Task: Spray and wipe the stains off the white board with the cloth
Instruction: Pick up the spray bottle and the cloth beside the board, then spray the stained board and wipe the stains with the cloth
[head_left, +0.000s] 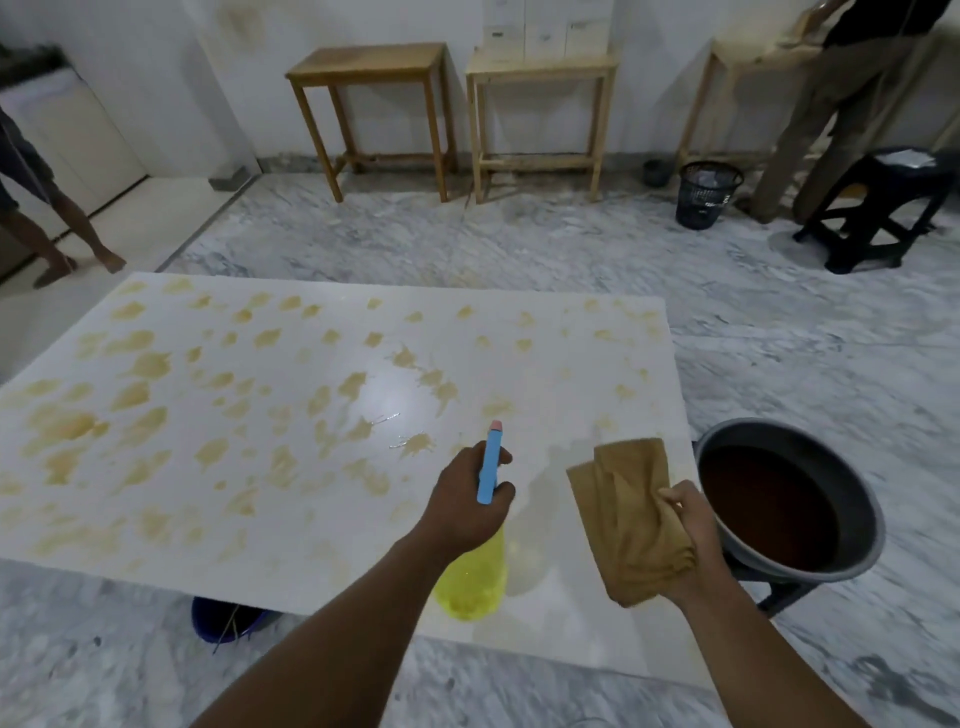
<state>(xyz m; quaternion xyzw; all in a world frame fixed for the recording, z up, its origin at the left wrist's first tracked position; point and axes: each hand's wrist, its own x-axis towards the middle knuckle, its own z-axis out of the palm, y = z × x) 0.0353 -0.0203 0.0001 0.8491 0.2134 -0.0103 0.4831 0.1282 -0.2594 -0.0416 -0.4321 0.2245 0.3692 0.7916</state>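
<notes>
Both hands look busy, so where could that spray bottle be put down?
The near right corner of the white board, between the spray bottle and the basin, is clean and bare. Its left and far parts hold nothing either, but stains crowd them.

bottle neck – hid by L hand | tub half under board

The white board past the left hand has yellow-brown spots. Its bottle is yellow — blue on top.
</notes>
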